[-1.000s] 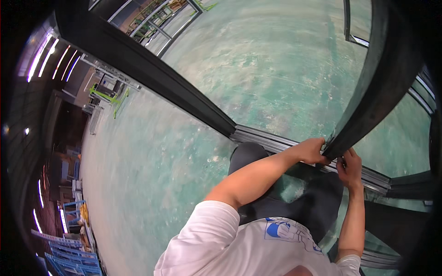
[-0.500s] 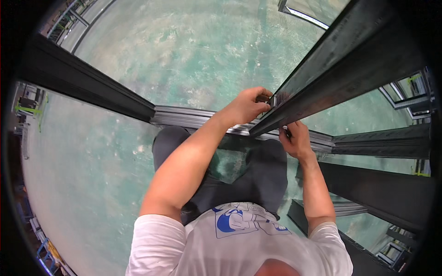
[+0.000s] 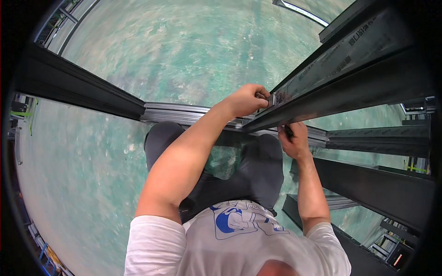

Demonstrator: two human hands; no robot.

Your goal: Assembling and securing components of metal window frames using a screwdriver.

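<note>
A long dark metal profile [image 3: 331, 73] rises from the ribbed silver rail [image 3: 179, 113] toward the upper right. My left hand [image 3: 248, 100] is closed at its left face, thumb and fingers pinching a small silvery metal piece [image 3: 272, 100] that touches the profile near its lower end. On the profile's other side, just over the rail, my right hand [image 3: 295, 140] is closed with curled fingers. Something dark shows between those fingers, too small to make out. The profile stands between both hands.
Another dark profile [image 3: 87, 85] joins the rail's left end, and a further one [image 3: 377, 139] runs from its right end. Broad dark beams [image 3: 368, 186] lie at the lower right. My knees [image 3: 163, 138] are close behind the rail. Green worn floor [image 3: 184, 50] stretches beyond.
The view has shifted a little, and more of the upright profile's printed face shows. Both hands keep their places at the profile, with only slight finger movement.
</note>
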